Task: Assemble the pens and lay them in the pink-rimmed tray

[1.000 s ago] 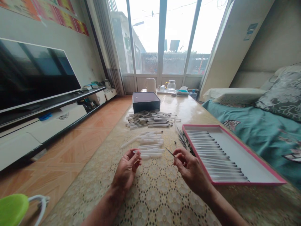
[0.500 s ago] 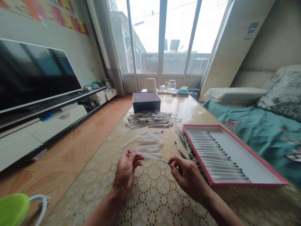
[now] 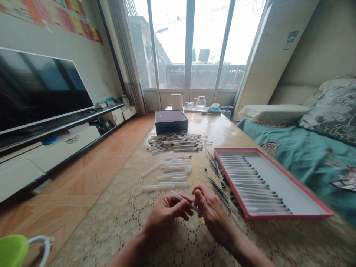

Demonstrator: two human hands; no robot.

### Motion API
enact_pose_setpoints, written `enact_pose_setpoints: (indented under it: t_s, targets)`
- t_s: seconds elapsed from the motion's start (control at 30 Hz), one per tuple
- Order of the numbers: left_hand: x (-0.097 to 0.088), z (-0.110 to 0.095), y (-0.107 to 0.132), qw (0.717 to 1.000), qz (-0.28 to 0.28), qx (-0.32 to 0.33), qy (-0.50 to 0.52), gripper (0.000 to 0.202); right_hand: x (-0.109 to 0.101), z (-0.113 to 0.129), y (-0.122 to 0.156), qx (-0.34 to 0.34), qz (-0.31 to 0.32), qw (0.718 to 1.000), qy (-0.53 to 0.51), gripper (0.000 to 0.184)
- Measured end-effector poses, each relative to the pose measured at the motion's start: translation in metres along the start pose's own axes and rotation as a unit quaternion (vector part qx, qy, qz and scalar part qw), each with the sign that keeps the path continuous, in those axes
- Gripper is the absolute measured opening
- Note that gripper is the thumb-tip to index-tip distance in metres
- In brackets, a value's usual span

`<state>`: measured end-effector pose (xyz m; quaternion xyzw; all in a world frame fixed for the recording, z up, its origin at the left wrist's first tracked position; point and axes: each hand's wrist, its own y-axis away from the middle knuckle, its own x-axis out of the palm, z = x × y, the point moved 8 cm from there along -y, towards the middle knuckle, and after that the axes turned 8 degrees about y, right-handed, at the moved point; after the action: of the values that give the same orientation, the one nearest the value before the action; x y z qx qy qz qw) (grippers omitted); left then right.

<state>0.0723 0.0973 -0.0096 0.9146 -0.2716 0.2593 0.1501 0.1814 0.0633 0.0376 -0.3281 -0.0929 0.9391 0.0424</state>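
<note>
My left hand (image 3: 167, 213) and my right hand (image 3: 210, 212) meet low over the table, both pinched on one clear pen barrel (image 3: 180, 197) with a thin dark refill going into its right end. Just beyond my hands lie several clear pen barrels (image 3: 172, 171). Loose dark refills (image 3: 218, 178) are scattered to the right of them. A pink-rimmed white tray (image 3: 300, 194) at the right holds a row of several finished pens.
Farther up the table lies a heap of pens (image 3: 176, 142) before a dark box (image 3: 170, 121); a jug and a kettle stand at the far end. A TV stands on its stand at the left; a teal-covered bed runs along the right.
My hands have come together and nearer to me. The refill in my right hand, apart from the barrel a second ago, now sits in the barrel held by both hands.
</note>
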Motion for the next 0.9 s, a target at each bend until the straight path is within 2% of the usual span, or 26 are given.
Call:
enact_pose_setpoints:
  t_s: [0.07, 0.13, 0.2, 0.27, 0.33, 0.4, 0.63, 0.77, 0.9]
  targets:
    - [-0.009, 0.000, -0.001, 0.998, -0.030, -0.003, 0.060, 0.015, -0.002, -0.011, -0.003, 0.035, 0.014, 0.999, -0.035, 0.045]
    - [-0.025, -0.002, -0.001, 0.983, -0.098, 0.009, 0.155, 0.010, -0.013, -0.024, -0.011, 0.069, 0.016, 0.997, -0.021, 0.044]
    - [-0.040, -0.002, 0.000, 0.957, -0.167, 0.021, 0.235, 0.013, -0.030, -0.033, -0.024, 0.066, 0.011, 0.994, 0.085, 0.033]
    - [-0.046, -0.002, 0.002, 0.939, -0.204, 0.023, 0.276, 0.019, -0.044, -0.039, -0.039, 0.040, 0.010, 0.974, 0.223, 0.019]
    - [-0.044, -0.003, 0.002, 0.936, -0.209, 0.019, 0.284, 0.021, -0.053, -0.049, -0.056, 0.035, 0.002, 0.956, 0.291, 0.013]
    - [-0.041, -0.003, 0.002, 0.939, -0.202, 0.016, 0.279, 0.019, -0.053, -0.059, -0.070, 0.043, -0.006, 0.948, 0.317, 0.014]
    - [-0.042, -0.005, 0.004, 0.952, -0.185, 0.045, 0.238, 0.008, -0.034, -0.078, -0.099, 0.071, -0.028, 0.930, 0.360, 0.010]
    - [-0.041, -0.007, 0.004, 0.957, -0.176, 0.051, 0.224, 0.004, -0.033, -0.067, -0.093, 0.056, -0.035, 0.943, 0.326, 0.008]
    - [-0.039, -0.008, 0.004, 0.960, -0.179, 0.055, 0.207, 0.004, -0.027, -0.039, -0.060, 0.020, -0.025, 0.967, 0.251, 0.010]
